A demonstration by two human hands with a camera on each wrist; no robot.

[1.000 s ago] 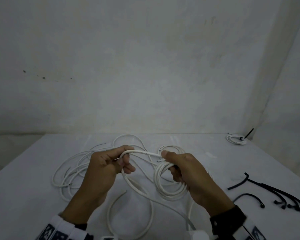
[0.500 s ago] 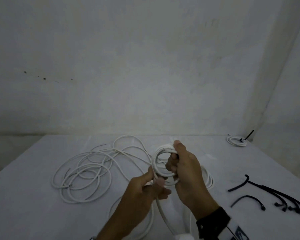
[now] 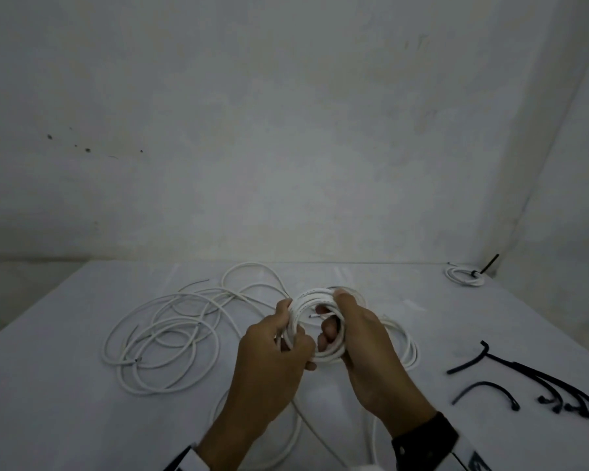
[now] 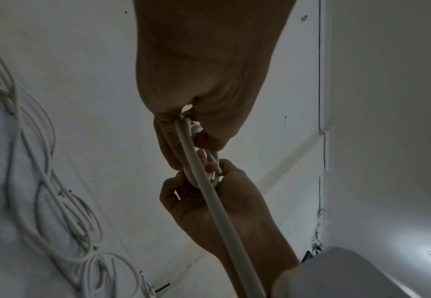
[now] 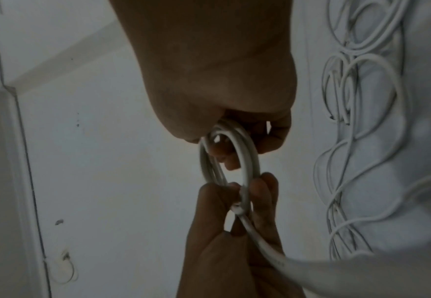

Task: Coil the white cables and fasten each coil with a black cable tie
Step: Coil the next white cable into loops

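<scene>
A small coil of white cable is held up over the middle of the table between both hands. My left hand grips its left side, thumb on the outer turns, with the free tail running out of the fingers toward me. My right hand grips the right side, fingers curled through the ring. In the right wrist view the coil stands edge-on between my right hand above and my left hand below. Several black cable ties lie at the right.
Loose loops of more white cable sprawl over the left half of the white table. A tied coil with a black tie sits in the far right corner. Walls close the back and the right.
My left hand has come up from below the coil to its left side and laid cable round it. The coil now holds more turns and both hands grip it.
</scene>
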